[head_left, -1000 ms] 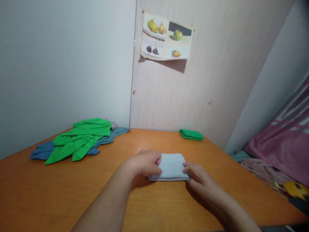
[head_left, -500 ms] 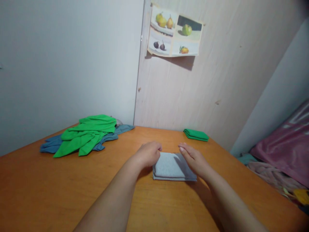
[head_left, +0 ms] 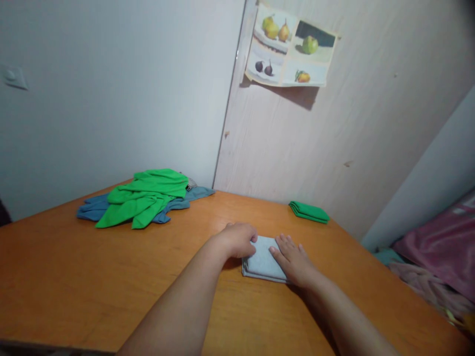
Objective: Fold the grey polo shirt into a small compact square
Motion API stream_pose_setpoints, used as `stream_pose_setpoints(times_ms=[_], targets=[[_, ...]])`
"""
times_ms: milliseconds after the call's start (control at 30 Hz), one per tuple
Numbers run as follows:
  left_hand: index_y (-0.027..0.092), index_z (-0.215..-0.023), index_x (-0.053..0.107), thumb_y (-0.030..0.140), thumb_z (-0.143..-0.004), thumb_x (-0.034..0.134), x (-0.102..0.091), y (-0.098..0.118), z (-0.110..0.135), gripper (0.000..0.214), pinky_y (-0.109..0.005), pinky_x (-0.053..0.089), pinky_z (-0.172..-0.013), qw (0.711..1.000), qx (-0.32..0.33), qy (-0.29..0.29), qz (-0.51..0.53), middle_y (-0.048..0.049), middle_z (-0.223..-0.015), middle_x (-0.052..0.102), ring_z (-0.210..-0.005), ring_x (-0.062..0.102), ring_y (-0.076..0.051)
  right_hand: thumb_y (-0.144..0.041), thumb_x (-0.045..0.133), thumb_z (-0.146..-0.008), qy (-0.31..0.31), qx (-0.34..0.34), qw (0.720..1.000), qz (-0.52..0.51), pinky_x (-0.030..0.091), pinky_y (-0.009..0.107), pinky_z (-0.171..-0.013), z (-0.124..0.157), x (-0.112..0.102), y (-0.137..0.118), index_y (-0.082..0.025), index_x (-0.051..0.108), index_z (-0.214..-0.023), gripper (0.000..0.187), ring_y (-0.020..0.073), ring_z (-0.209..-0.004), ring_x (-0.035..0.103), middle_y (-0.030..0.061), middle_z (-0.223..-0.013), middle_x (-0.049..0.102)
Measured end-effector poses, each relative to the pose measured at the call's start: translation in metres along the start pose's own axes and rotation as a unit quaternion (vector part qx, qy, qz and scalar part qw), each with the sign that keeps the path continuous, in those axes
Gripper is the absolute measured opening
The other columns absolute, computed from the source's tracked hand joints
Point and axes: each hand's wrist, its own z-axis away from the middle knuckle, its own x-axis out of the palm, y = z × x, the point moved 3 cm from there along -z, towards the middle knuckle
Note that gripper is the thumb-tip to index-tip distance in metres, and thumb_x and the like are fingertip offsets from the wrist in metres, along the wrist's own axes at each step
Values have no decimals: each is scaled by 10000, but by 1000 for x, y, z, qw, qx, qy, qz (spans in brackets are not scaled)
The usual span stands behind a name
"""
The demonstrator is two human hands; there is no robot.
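A light grey-blue cloth (head_left: 265, 259), folded into a neat rectangle, lies on the wooden table (head_left: 148, 277) in front of me. At its left edge is my left hand (head_left: 239, 241), fingers curled and the thumb on the top layer, closed on the cloth's edge; part of the fingers is hidden. My right hand (head_left: 295, 262) rests flat over the right part of the same cloth, its fingers stretched out and slightly spread, covering that end.
On the far left of the table lies a loose heap with a bright green garment (head_left: 148, 195) over a blue one (head_left: 94, 206). A folded green cloth (head_left: 309, 211) sits at the back right. Fruit pictures (head_left: 291, 49) hang on the wall. Pink fabric (head_left: 441, 242) lies beyond the right edge.
My right hand has come down from just above the cloth to lie flat on it. My left hand stays at the left edge, its thumb now on top. The view has turned slightly left.
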Motion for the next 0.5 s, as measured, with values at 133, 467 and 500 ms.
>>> stream_pose_setpoints(times_ms=[133,467,500], targets=[[263,-931,678,206,-768,555,-4,-16,-3,212,-250,437,-678,996,-64,41,45,-6,-965,732,-849,645,-188,-671,194,-957,36,-9,999,13,87,588,-1185,-5,-13,-7,-93,345,-1513,816,314,-1494,144,166,-1591,260],[173,-799,720,193,-750,605,2,-38,-5,127,-247,409,-588,988,-129,7,84,-61,-777,716,-677,621,-174,-670,180,-958,40,-69,997,12,163,493,-1209,-7,6,-32,-46,307,-1521,850,288,-1489,179,163,-1586,271],[167,-788,723,206,-752,617,4,-40,-6,118,-249,411,-586,987,-131,1,90,-63,-757,712,-667,619,-175,-667,178,-960,43,-70,997,17,166,495,-1210,-6,9,-31,-48,304,-1522,846,286,-1489,179,158,-1587,271]])
